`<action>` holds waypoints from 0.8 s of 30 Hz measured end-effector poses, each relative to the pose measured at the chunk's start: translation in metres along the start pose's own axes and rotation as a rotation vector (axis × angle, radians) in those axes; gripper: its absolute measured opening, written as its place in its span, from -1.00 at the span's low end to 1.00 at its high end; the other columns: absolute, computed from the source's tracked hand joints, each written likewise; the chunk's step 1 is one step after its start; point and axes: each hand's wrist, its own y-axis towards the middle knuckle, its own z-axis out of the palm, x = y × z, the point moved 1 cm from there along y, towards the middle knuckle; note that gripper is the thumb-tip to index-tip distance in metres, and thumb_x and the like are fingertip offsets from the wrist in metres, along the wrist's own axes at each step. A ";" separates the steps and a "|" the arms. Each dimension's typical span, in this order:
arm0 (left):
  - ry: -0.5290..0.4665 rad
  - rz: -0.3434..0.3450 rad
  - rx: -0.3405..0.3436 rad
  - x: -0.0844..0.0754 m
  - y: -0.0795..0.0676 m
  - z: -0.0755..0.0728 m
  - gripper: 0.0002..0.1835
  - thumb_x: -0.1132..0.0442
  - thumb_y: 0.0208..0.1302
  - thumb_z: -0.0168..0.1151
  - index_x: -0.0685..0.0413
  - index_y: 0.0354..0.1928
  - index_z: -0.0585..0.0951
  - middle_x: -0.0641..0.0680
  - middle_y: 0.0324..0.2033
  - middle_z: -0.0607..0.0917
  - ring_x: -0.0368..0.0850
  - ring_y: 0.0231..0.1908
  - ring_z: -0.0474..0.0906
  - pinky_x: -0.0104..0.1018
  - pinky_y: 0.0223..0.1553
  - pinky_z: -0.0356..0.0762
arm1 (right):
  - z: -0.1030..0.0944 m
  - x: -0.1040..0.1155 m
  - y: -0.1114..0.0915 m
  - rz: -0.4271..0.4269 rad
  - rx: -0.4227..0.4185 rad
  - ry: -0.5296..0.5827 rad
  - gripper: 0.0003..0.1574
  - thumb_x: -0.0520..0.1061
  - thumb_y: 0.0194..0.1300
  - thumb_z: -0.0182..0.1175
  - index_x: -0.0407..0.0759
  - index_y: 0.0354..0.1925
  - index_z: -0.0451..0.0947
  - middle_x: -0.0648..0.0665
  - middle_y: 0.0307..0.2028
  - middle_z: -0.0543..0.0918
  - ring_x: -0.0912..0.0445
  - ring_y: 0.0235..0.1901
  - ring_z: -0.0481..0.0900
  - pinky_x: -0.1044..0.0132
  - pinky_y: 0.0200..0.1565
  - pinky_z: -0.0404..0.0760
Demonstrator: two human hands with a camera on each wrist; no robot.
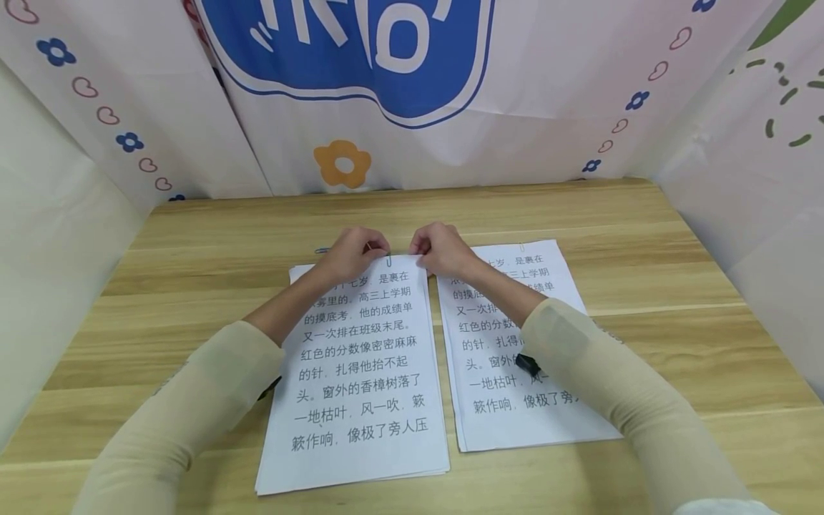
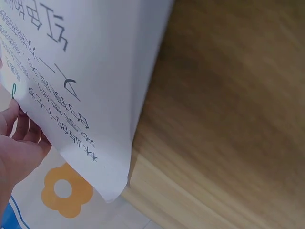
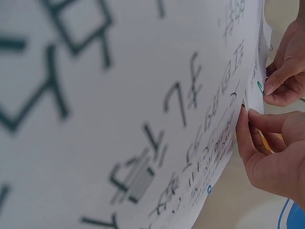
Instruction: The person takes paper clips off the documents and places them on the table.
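In the head view, two stacks of printed paper lie side by side, the left stack [image 1: 360, 400] and the right stack [image 1: 515, 422]. My left hand [image 1: 352, 254] pinches at the left stack's top edge, where a green paper clip [image 1: 389, 259] sits between its fingertips and the paper; the left wrist view also shows this clip [image 2: 14, 90]. Close to the same stack's top right corner, my right hand [image 1: 443, 249] pinches a paper edge with thumb and forefinger, as the right wrist view shows with that hand [image 3: 276, 155]. Both forearms cover parts of the text.
A blue paper clip [image 1: 322, 250] lies behind the left stack. Another small, yellowish clip [image 1: 522, 247] is on the right stack's top edge. All this is on a wooden table [image 1: 676, 300], bounded at the back by a printed cloth [image 1: 515, 143].
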 end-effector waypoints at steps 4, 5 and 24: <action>0.005 0.002 0.003 0.000 0.000 0.000 -0.85 0.46 0.49 0.15 0.31 -0.13 0.71 0.21 -0.25 0.71 0.05 -0.20 0.59 -0.19 -0.08 0.58 | 0.000 -0.001 0.000 0.002 0.002 0.004 -0.82 -0.51 0.26 0.23 -0.40 -0.17 0.65 -0.32 -0.23 0.68 0.00 -0.33 0.64 0.30 -0.33 0.74; 0.006 0.001 0.004 0.000 0.000 0.000 -0.85 0.46 0.49 0.15 0.31 -0.13 0.71 0.21 -0.25 0.70 0.05 -0.20 0.59 -0.18 -0.07 0.58 | 0.000 -0.001 0.000 0.002 0.003 0.005 -0.82 -0.51 0.26 0.23 -0.41 -0.17 0.65 -0.32 -0.23 0.68 0.00 -0.32 0.64 0.29 -0.33 0.74; 0.023 -0.077 0.019 -0.005 0.002 0.004 -0.85 0.42 0.53 0.11 0.28 -0.13 0.67 0.20 -0.23 0.67 0.04 -0.18 0.59 -0.19 -0.06 0.61 | 0.000 -0.001 0.000 0.009 0.006 0.009 -0.81 -0.52 0.28 0.21 -0.39 -0.17 0.65 -0.29 -0.26 0.66 -0.01 -0.32 0.64 0.28 -0.33 0.73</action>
